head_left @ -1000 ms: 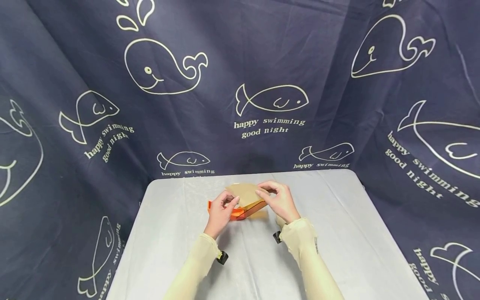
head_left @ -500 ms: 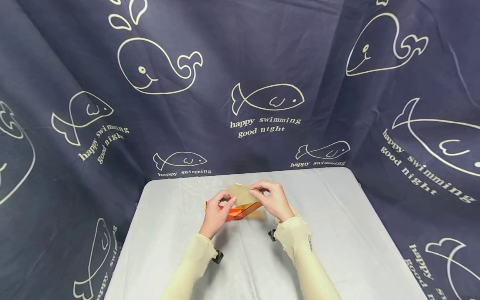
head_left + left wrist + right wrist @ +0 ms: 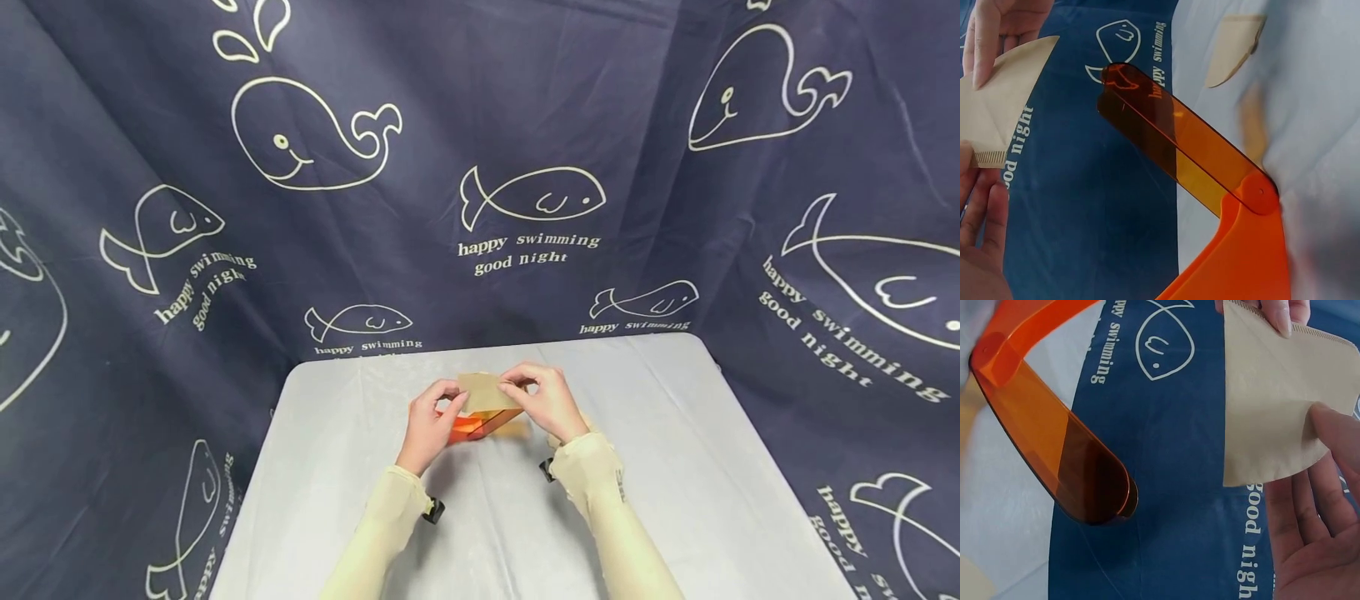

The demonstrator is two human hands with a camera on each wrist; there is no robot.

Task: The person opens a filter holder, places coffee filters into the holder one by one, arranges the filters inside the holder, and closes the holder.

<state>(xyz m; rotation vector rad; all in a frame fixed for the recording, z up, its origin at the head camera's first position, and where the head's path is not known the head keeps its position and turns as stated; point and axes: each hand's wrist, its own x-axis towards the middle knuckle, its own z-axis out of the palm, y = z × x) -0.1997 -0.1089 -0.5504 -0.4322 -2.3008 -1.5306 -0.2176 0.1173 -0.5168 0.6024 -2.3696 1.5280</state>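
A tan paper coffee filter point(image 3: 482, 393) with a crimped edge is held up between both hands. My left hand point(image 3: 426, 427) pinches it by the crimped edge, and my right hand point(image 3: 551, 404) grips the opposite side between thumb and fingers. Just below the hands stands an orange holder point(image 3: 1241, 250) whose see-through amber lid point(image 3: 1179, 137) is swung up at an angle. The filter and the holder are apart in both wrist views. The holder's inside is mostly hidden.
On the white-covered table point(image 3: 660, 500) lies another tan filter point(image 3: 1235, 50). A blurred tan shape point(image 3: 1252, 125) is seen beside the lid's hinge. Dark blue cloth point(image 3: 525, 100) with whale and fish drawings hangs behind and at both sides.
The filter has turned in my fingers and shows a smaller, squarer face. My right hand has drawn slightly left. The head view has shifted a little; the holder appears to stay in place.
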